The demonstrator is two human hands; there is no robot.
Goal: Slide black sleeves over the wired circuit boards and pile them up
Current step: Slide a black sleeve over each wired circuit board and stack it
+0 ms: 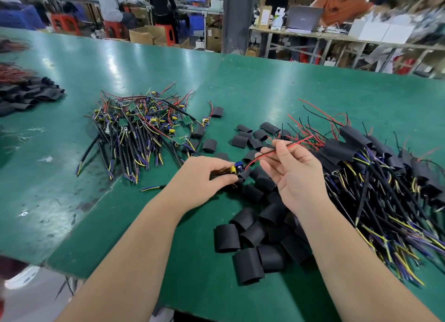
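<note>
My left hand [201, 177] grips a small wired circuit board [235, 168] with yellow and blue parts, just above the table. Its red and black wires [286, 147] run up to the right, where my right hand [292, 170] pinches them between thumb and forefinger. Loose black sleeves [255, 244] lie scattered under and in front of both hands. A heap of bare wired boards [142, 124] lies to the left. A pile of sleeved boards [375, 175] with trailing wires lies to the right.
The green table [240, 85] stretches far back; its front edge is close below my arms. More black sleeves and red wires [26, 93] sit at the far left. People on red stools and cluttered benches are behind the table.
</note>
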